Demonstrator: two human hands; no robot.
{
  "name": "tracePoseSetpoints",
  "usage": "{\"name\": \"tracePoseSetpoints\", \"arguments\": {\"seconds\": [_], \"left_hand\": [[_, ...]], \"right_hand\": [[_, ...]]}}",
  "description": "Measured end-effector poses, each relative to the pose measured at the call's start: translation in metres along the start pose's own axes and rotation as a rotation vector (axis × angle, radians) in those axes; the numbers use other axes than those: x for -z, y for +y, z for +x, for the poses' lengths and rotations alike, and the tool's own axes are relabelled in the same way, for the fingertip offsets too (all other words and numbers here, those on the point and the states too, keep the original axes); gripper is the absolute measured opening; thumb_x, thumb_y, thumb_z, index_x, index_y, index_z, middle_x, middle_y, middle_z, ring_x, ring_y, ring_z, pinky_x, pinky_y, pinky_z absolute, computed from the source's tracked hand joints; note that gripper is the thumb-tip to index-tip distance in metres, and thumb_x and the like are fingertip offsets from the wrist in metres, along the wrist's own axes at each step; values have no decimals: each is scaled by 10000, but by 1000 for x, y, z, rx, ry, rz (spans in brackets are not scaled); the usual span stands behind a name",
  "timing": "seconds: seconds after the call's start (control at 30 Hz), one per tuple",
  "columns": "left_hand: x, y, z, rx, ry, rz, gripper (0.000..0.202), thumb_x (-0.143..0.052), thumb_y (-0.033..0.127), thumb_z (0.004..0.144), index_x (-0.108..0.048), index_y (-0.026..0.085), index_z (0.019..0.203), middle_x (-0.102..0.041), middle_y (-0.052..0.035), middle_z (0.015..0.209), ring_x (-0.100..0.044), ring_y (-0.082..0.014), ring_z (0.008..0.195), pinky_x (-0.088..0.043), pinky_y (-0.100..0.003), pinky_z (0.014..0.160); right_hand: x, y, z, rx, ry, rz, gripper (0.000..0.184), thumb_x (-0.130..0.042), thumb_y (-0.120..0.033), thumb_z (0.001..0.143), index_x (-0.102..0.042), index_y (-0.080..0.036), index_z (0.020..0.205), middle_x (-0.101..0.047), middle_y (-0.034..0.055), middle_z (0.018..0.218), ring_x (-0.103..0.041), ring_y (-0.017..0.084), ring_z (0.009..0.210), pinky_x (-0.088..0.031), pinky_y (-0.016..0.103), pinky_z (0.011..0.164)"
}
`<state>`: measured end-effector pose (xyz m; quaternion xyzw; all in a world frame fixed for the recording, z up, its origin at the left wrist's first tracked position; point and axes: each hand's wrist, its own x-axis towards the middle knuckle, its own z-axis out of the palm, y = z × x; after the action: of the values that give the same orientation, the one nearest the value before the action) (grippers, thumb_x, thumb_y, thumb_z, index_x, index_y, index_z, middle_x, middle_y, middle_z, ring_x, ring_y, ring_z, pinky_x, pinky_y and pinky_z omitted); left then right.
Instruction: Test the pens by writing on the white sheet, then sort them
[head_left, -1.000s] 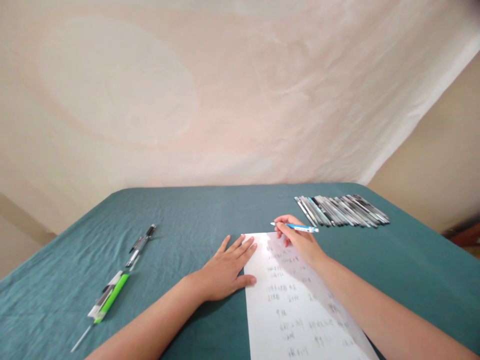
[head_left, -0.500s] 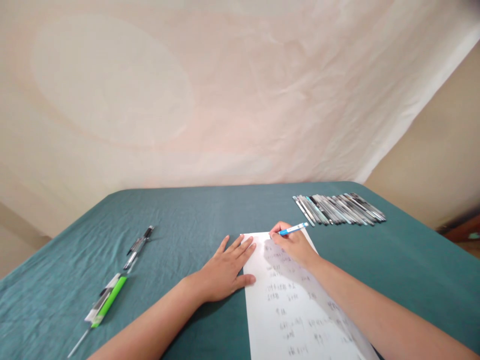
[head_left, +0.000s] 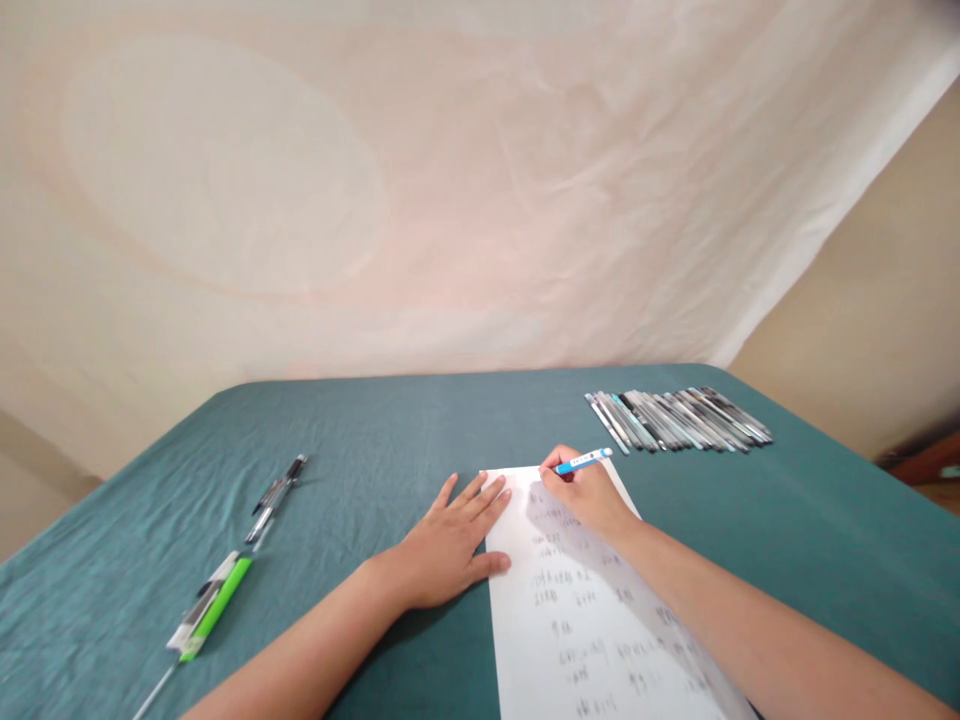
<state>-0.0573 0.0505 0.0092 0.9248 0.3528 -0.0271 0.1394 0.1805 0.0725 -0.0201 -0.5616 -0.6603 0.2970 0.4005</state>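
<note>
A white sheet of paper (head_left: pixel 525 640) lies on the table with rows of handwriting down it. My left hand (head_left: pixel 454 540) rests flat across its left edge, fingers spread, partly on the cloth. In my right hand (head_left: pixel 592 495) is a blue and white pen (head_left: pixel 583 462), gripped in a writing hold near the top of the sheet. The pen slants up to the right, and its tip is hidden behind my fingers. My right forearm covers part of the paper's right side.
A green cloth covers the table (head_left: pixel 405 420). Many pens (head_left: pixel 675 420) lie side by side at the back right. On the left are dark and clear pens (head_left: pixel 276 498), a bright green highlighter-like stick (head_left: pixel 217 608) and a white-grey packet (head_left: pixel 202 600). A pale sheet (head_left: pixel 480 200) hangs behind.
The pen in my right hand has tilted slightly, its upper end shifting a little left and down. My left hand stays flat on the paper's edge.
</note>
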Motion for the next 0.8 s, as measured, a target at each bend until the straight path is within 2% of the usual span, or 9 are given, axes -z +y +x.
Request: {"name": "tracePoseSetpoints", "arguments": {"seconds": [0.1, 0.3, 0.53, 0.8], "left_hand": [[0, 0, 0, 0, -9, 2, 695, -176, 639, 885, -2, 285, 1457, 4, -28, 1522, 6, -254, 1395, 9, -494, 1111], [-2, -2, 0, -10, 5, 5, 691, -181, 637, 886, -3, 290, 1457, 0, -27, 1523, 16, -250, 1395, 8, -489, 1112], [-2, -2, 0, -16, 6, 0, 685, -188, 628, 891, 7, 294, 1456, -6, -23, 1525, -2, -251, 1396, 17, -476, 1114], [-2, -1, 0, -13, -5, 0, 685, -181, 631, 890, 3, 293, 1457, -3, -20, 1525, 1, -250, 1396, 12, -474, 1115]], "right_hand": [[1, -2, -1, 1, -1, 12, 127, -519, -291, 784, -558, -189, 719, -501, -32, 558, -437, 104, 506, -314, 225, 482], [3, -7, -4, 9, -107, 179, 200, -469, -364, 839, -570, -192, 843, -569, -3, 690, -496, 118, 583, -372, 229, 525], [1, -1, -1, 32, -14, 45, 106, -524, -278, 776, -556, -192, 724, -498, -28, 569, -436, 113, 528, -321, 230, 495], [1, -4, 0, 19, -20, 4, 90, -518, -255, 761, -549, -195, 702, -482, -37, 548, -419, 105, 506, -305, 230, 484]]}}
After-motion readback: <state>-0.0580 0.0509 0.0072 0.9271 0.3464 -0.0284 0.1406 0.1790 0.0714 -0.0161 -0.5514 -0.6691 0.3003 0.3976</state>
